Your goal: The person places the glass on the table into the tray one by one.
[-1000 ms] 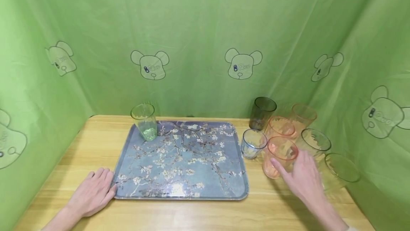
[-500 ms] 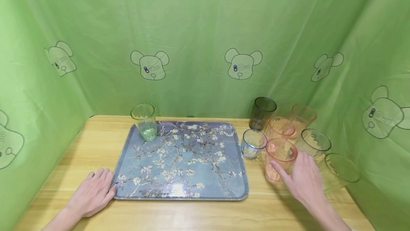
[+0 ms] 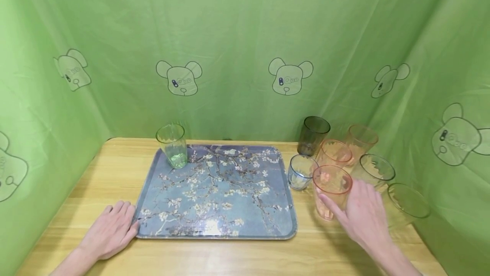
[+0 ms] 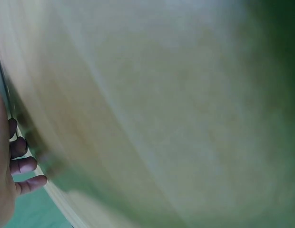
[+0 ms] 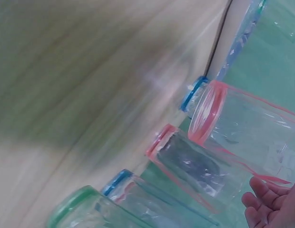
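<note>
My right hand (image 3: 365, 214) holds a clear tumbler (image 3: 329, 203) with a red rim, thumb on its near side. Its fingertips show beside this tumbler (image 5: 257, 130) in the right wrist view. Whether the base touches the table, I cannot tell. A short clear glass (image 3: 302, 176) with a blue rim stands just behind and left of it. Far left, my left hand (image 3: 112, 229) lies by the near left corner of a blossom-patterned tray (image 3: 214, 191), fingers extended and touching the edge. A green tumbler (image 3: 174, 148) stands at the tray's far left corner.
Behind and right of my right hand stand a dark tumbler (image 3: 314, 133), two more reddish ones, including an orange tumbler (image 3: 360, 142), a dark-rimmed tumbler (image 3: 375, 172) and a greenish one (image 3: 405, 208). Green fabric (image 3: 237, 33) encloses the wooden table (image 3: 214, 259).
My right hand has drawn the red-rimmed tumbler slightly left and nearer, away from the glasses behind. The left hand, tray and other glasses stay put.
</note>
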Tool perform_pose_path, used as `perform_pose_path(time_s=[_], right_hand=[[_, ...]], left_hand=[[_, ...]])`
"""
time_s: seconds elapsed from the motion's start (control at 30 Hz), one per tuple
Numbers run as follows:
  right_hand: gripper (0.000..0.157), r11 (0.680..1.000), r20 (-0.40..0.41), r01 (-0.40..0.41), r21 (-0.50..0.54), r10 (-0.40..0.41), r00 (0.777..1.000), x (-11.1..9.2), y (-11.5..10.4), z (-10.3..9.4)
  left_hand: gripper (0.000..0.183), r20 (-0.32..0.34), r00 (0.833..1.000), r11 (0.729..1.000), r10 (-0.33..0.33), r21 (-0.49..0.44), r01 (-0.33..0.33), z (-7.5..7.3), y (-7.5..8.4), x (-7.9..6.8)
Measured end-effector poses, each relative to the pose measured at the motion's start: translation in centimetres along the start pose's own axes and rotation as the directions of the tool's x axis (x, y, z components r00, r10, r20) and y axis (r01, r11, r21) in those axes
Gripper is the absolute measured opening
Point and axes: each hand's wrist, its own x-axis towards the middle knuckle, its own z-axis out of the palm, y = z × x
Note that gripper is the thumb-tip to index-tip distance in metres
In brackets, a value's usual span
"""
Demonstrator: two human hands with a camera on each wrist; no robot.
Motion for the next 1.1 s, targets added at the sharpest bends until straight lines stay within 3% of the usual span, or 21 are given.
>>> perform_pose_path(time_s=[0.57,1.1], right_hand=[[0.085,0.995,-0.035,0.1,0.009,-0.1,0.994,0.8,-2.3,-1.3],[0.085,0.987,-0.001,0.156,0.045,-0.156,0.988,1.4,-4.7,-1.2]], left_hand=[[0.024,-0.002,1.0,1.0,0.005,0.006,-0.005,0.2,-0.1,-0.1],[0.023,0.018,1.0,1.0,-0.001,-0.003,0.001,0.0,0.0,0.0]])
